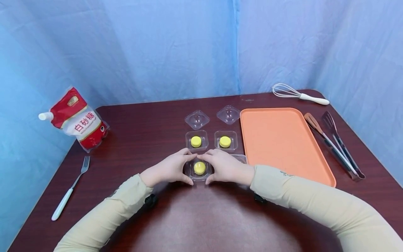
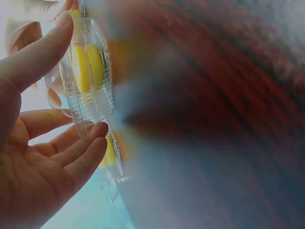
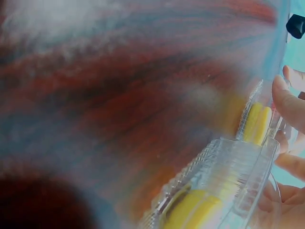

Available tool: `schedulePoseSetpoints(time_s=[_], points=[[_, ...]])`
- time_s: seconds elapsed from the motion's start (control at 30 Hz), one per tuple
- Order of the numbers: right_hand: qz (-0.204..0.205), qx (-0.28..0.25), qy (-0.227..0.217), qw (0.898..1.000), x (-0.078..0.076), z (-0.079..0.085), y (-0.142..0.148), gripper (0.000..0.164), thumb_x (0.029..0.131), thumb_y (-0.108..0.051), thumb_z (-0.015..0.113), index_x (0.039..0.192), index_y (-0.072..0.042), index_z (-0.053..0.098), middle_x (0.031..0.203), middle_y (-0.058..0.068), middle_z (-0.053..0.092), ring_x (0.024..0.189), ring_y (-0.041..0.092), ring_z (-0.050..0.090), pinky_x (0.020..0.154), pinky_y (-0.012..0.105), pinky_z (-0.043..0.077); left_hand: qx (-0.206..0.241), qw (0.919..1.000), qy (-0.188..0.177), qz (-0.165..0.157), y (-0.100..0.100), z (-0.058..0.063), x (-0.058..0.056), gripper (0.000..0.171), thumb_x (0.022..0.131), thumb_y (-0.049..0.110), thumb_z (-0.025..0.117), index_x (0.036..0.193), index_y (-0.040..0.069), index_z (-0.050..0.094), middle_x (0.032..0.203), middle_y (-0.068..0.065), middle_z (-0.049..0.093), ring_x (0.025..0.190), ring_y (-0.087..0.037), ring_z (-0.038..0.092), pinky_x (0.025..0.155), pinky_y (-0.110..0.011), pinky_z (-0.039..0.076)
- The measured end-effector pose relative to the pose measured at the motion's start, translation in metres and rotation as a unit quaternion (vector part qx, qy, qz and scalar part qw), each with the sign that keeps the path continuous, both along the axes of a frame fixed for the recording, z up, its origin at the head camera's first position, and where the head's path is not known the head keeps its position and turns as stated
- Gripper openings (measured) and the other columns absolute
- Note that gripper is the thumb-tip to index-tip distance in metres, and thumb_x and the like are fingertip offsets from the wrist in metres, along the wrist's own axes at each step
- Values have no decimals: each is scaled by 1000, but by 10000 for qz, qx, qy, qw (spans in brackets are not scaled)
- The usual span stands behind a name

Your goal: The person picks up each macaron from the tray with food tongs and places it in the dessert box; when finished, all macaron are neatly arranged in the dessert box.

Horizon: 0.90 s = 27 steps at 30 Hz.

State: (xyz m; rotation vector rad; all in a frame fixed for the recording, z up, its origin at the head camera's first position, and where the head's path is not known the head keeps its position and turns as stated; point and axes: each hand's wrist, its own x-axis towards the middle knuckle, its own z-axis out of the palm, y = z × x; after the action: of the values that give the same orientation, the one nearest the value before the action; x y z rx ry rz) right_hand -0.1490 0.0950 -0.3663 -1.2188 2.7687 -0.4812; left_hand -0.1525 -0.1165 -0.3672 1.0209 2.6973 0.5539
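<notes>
A clear plastic box (image 1: 199,176) with a yellow macaron (image 1: 199,168) inside stands between my hands at the middle of the table. My left hand (image 1: 170,168) holds its left side, thumb at the near edge and fingers at the far edge. Around the right side my right hand (image 1: 225,166) curls in the same way. In the left wrist view a domed lid (image 2: 52,90) sits over the macaron. Behind are two shallow clear trays, left (image 1: 204,146) and right (image 1: 233,146), each with a macaron. Another clear box (image 1: 241,158) is partly hidden by my right hand; it holds a macaron too.
Two clear domed lids, left (image 1: 197,120) and right (image 1: 228,114), lie farther back. Right of them are an orange tray (image 1: 277,140), tongs (image 1: 338,150) and a whisk (image 1: 299,94). A sugar pouch (image 1: 80,120) and a fork (image 1: 71,189) lie left.
</notes>
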Motion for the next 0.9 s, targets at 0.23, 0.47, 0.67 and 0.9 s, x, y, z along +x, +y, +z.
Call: schedulePoseSetpoints(time_s=[0.23, 0.47, 0.67, 0.9], points=[[-99, 81, 116, 9999, 1, 2, -1, 78, 64, -37, 85, 129, -3, 56, 118, 11, 62, 108, 27, 58, 94, 38, 47, -159, 9996, 206, -66, -1, 2, 2, 87, 65, 31, 86, 133, -8, 48, 124, -14, 54, 108, -22, 56, 94, -35, 47], [-112, 98, 203, 9997, 3, 0, -3, 78, 65, -38, 84, 129, -4, 56, 114, 10, 61, 104, 26, 58, 90, 37, 48, -355, 9993, 94, -115, -6, 8, 2, 82, 70, 35, 82, 134, -6, 49, 136, -19, 50, 123, -29, 52, 101, -40, 43], [-53, 94, 231, 9997, 3, -1, -3, 78, 65, -39, 84, 129, -4, 56, 113, 11, 61, 102, 26, 58, 90, 38, 48, -162, 9980, 593, -157, -13, 20, -8, 62, 78, 32, 76, 127, -1, 58, 124, -15, 58, 111, -25, 59, 94, -39, 48], [-51, -10, 286, 9996, 3, -1, -1, 77, 65, -38, 84, 128, -4, 56, 114, 12, 61, 104, 26, 58, 91, 38, 48, 266, 9935, 1085, 234, -17, 34, -32, 50, 84, 26, 72, 126, 1, 59, 121, -15, 59, 111, -26, 58, 95, -41, 47]])
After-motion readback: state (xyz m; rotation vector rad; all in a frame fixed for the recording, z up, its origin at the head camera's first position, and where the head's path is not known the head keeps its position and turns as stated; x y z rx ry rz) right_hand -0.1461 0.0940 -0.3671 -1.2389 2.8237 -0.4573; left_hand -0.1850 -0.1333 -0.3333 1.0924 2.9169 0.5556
